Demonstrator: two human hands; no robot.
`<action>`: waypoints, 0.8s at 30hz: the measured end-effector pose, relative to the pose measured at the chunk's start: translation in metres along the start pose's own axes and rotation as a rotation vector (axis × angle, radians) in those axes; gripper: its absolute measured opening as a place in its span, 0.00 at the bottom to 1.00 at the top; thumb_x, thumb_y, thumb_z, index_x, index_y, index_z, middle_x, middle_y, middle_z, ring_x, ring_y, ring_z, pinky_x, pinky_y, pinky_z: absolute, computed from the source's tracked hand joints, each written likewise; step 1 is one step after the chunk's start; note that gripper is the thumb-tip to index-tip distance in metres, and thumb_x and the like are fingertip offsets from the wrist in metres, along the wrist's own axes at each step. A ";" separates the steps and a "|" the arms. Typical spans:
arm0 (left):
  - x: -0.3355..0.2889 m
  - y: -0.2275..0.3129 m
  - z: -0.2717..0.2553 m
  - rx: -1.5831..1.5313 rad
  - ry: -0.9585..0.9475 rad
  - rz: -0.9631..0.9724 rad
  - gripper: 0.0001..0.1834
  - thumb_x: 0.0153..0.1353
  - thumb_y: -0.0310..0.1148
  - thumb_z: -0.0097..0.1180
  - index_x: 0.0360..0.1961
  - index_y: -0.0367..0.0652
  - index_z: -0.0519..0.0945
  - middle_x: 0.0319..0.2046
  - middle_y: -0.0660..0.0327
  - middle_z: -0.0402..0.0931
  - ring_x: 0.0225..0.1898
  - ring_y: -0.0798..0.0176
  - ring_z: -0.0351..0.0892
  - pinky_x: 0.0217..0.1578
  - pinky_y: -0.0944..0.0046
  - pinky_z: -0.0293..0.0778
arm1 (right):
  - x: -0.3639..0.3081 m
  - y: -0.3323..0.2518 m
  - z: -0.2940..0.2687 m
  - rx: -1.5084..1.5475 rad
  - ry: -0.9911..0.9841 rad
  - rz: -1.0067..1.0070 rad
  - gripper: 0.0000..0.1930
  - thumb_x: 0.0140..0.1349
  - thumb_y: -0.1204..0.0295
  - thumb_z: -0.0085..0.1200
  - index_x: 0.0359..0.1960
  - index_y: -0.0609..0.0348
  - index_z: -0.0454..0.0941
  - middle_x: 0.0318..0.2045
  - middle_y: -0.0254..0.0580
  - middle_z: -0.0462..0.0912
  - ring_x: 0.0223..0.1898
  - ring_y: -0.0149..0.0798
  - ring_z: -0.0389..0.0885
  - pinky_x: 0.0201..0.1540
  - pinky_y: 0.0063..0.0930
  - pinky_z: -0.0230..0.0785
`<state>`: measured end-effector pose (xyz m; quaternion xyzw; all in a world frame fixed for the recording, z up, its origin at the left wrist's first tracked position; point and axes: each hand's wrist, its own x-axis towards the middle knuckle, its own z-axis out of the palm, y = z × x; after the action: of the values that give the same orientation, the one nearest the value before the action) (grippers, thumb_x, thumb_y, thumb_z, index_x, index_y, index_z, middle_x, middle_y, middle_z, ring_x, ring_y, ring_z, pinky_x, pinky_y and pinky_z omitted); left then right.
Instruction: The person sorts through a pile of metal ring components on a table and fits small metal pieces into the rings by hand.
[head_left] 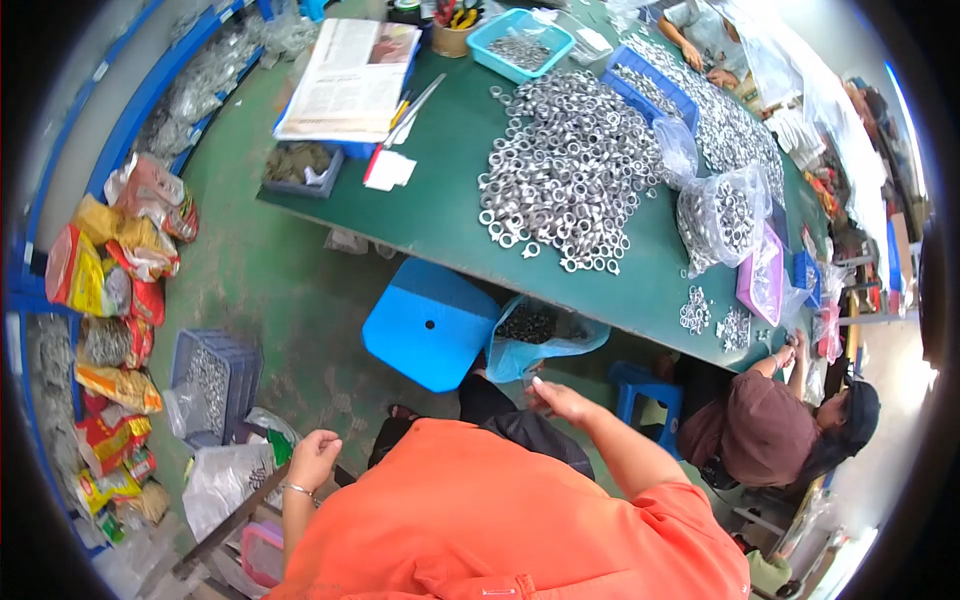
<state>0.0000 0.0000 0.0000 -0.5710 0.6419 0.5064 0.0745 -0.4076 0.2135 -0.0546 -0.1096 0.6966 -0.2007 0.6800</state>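
My left hand is at my left side, fingers curled in, with a bracelet on the wrist; no object shows in it. It is close to a dark metal bar. My right hand is over my lap, thumb and fingers drawn together; whatever is at the fingertips is too small to tell. Just beyond it a bin lined with a light blue bag holds dark small parts. A blue stool with a hole in its seat stands in front of me. Both hands are apart from the heap of metal rings.
The green table bears a turquoise basket, newspaper, a grey tray and a plastic bag of rings. A grey crate and snack-like packets stand left. A person in brown sits right, near a blue stool.
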 end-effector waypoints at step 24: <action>0.304 0.324 0.126 0.742 0.058 1.231 0.63 0.37 0.62 0.65 0.67 0.42 0.45 0.67 0.45 0.36 0.69 0.47 0.37 0.65 0.47 0.39 | 0.063 0.099 0.018 -0.937 0.288 0.422 0.15 0.58 0.59 0.48 0.43 0.50 0.79 0.45 0.42 0.80 0.53 0.41 0.74 0.58 0.44 0.56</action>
<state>-0.4250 -0.1609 -0.0820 -0.0561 0.9788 0.1897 -0.0526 -0.3807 0.2734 -0.1537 -0.2304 0.8049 0.2601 0.4811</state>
